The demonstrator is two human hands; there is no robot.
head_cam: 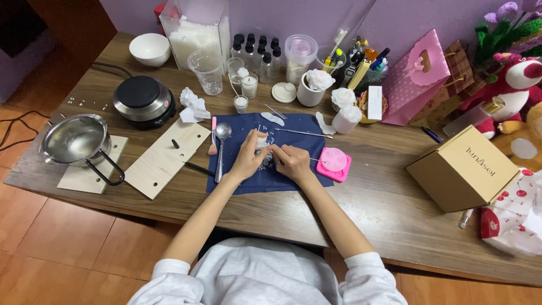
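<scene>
From up here I see my left hand (248,158) and right hand (291,161) meeting over the middle of the dark blue cloth (237,179), both pinched shut around a small white wax piece (262,141); the left fingers (255,140) wrap it from the side while the right fingertips work at its lower edge, though I cannot tell whether the right hand also holds a fine tool. White crumbs (264,164) lie on the cloth directly beneath the grip, so I judge the cloth is there to catch them. Just left of the grip lies a metal spoon (221,148) and a pink-handled brush (213,136); beyond it, a long thin metal pick (302,133). Just right of the grip sits a pink square mould (334,162), close to my right wrist, leaving little swing room that way. Further beyond are the white flower-shaped candles (319,80) and small dark-capped bottles (257,52), a crowded band. Well left stand the wooden board (164,161), hot plate (142,99) and steel pot (76,140). The freest room lies toward me, between the grip and the near table edge (316,240).
</scene>
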